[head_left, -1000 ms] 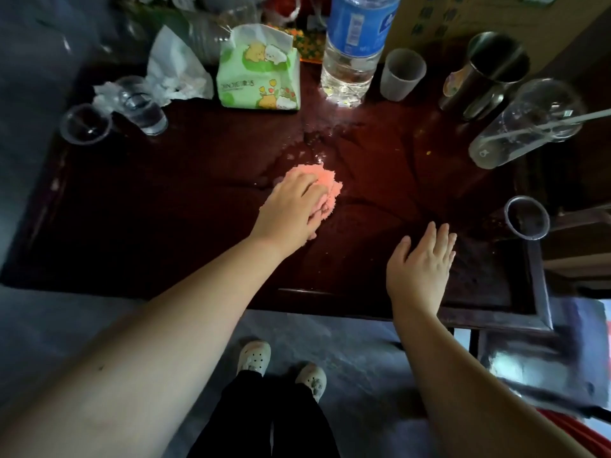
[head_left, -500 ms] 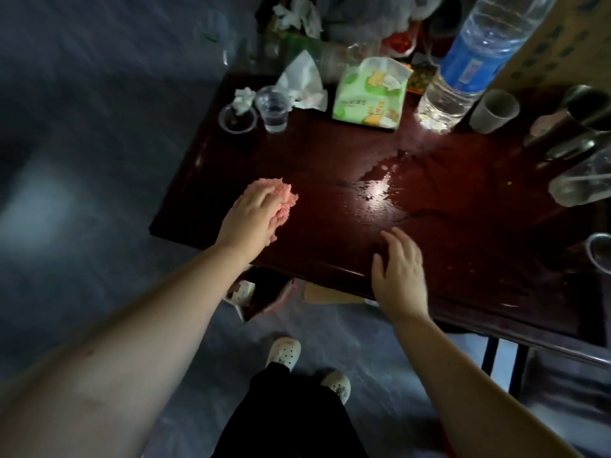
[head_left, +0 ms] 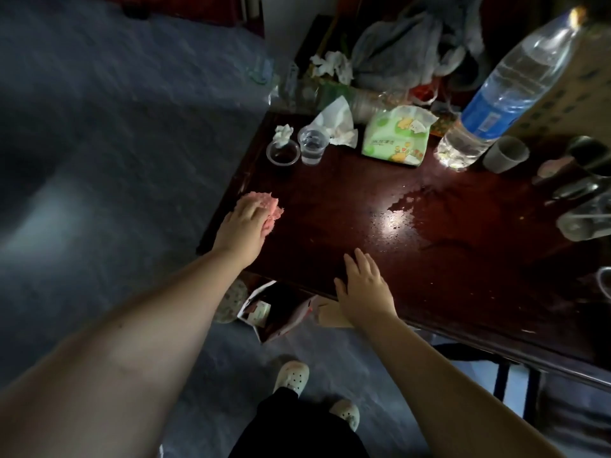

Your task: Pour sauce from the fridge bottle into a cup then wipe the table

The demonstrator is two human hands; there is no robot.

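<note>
My left hand presses a pink cloth onto the dark red wooden table near its left edge. My right hand lies flat, fingers apart, on the table's near edge and holds nothing. A wet shiny patch spreads over the middle of the tabletop. A small clear cup with liquid and an empty clear cup stand at the far left corner. No sauce bottle is clearly identifiable.
Along the back stand a green tissue pack, crumpled tissues, a large water bottle, and a grey cup. Metal and clear cups crowd the right edge. An open box sits on the floor under the table.
My left hand has slid the pink cloth from the middle wet patch to the table's left edge. My right hand shifted left along the near edge. The view swung left.
</note>
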